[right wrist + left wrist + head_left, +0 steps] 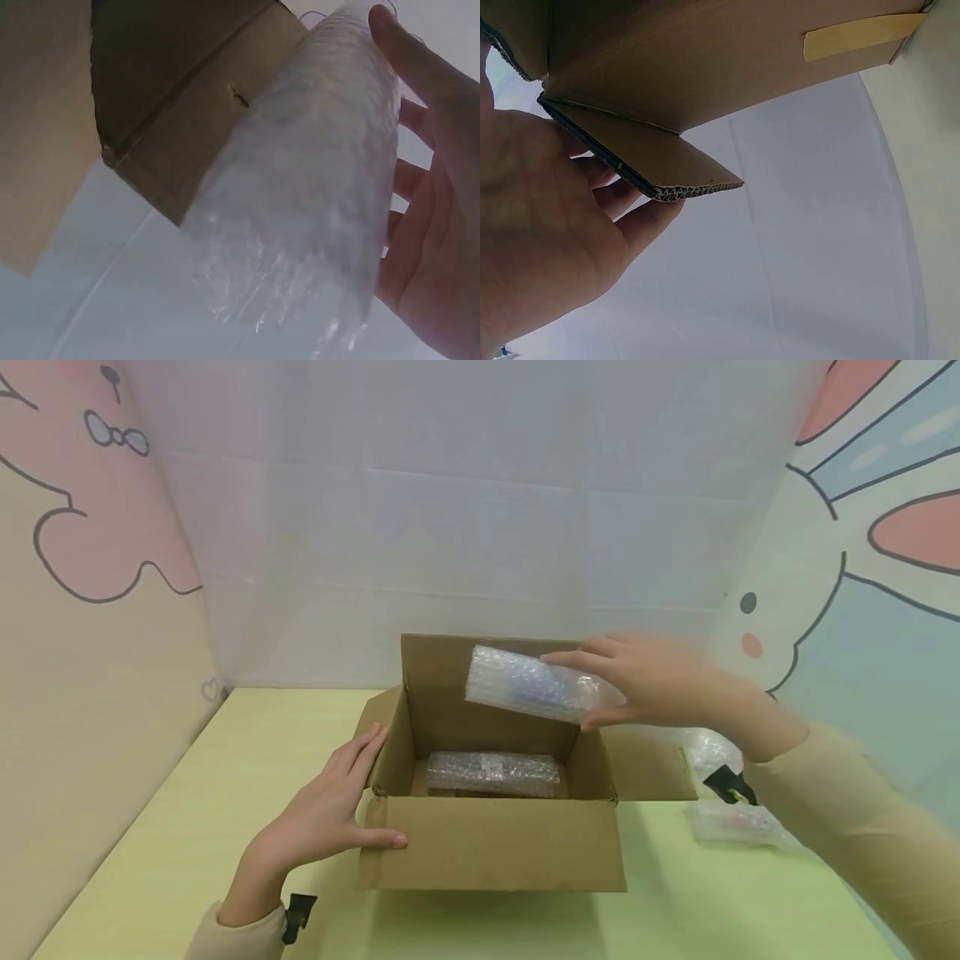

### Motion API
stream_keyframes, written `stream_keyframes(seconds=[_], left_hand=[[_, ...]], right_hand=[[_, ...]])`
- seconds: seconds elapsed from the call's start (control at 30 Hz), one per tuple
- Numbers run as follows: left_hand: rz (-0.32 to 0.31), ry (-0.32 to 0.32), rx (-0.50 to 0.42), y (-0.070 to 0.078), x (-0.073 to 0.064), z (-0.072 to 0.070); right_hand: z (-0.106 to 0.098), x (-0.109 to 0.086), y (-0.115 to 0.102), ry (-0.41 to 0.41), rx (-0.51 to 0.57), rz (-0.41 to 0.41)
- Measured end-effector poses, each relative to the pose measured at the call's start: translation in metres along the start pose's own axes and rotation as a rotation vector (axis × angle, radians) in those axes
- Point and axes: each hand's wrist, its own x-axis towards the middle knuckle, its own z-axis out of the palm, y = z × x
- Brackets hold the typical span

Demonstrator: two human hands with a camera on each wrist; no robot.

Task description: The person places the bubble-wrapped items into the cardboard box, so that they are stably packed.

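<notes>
An upright cardboard box (495,843) has its flaps folded outward. My left hand (322,810) rests at its left corner, fingers extended along the left flap (645,154) and thumb on the front flap. Over the box's right side, my right hand (645,681) grips one end of a bubble-wrapped package (525,685). Something bluish shows through the wrap, but I cannot tell what it is. The right wrist view shows this wrapped roll (300,165) tilted beside the cardboard. Inside the box lies another bubble-wrapped package (491,772) with a small pale label.
More bubble-wrapped packages (738,822) lie on the table right of the box, partly behind my right forearm. The box's right flap (648,766) sticks out toward them. A pale yellow-green table (285,743) meets a white cloth backdrop (360,543) behind, with cartoon-printed panels at both sides.
</notes>
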Motion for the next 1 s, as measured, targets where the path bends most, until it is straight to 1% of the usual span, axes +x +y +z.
stream_keyframes(seconds=[0.1, 0.3, 0.47, 0.6, 0.77, 0.9, 1.0], left_hand=[[-0.001, -0.002, -0.003, 0.0, 0.001, 0.0], [0.001, 0.003, -0.007, 0.0, 0.001, 0.0], [-0.002, 0.003, -0.011, 0.001, 0.001, 0.0], [0.002, 0.0, -0.013, 0.001, 0.002, -0.001], [0.004, -0.007, -0.021, 0.001, 0.001, -0.002], [-0.006, -0.011, -0.026, 0.001, 0.0, -0.002], [-0.013, -0.013, -0.024, 0.002, 0.0, -0.002]], right_hand=[[0.005, 0.015, -0.007, -0.053, -0.014, -0.037], [0.011, 0.046, -0.026, -0.214, -0.069, -0.114], [0.019, 0.07, -0.039, -0.323, -0.086, -0.15], [0.027, 0.09, -0.047, -0.402, -0.087, -0.154], [0.04, 0.11, -0.055, -0.526, -0.063, -0.161], [0.054, 0.121, -0.058, -0.621, -0.026, -0.141], [0.064, 0.125, -0.058, -0.685, -0.001, -0.115]])
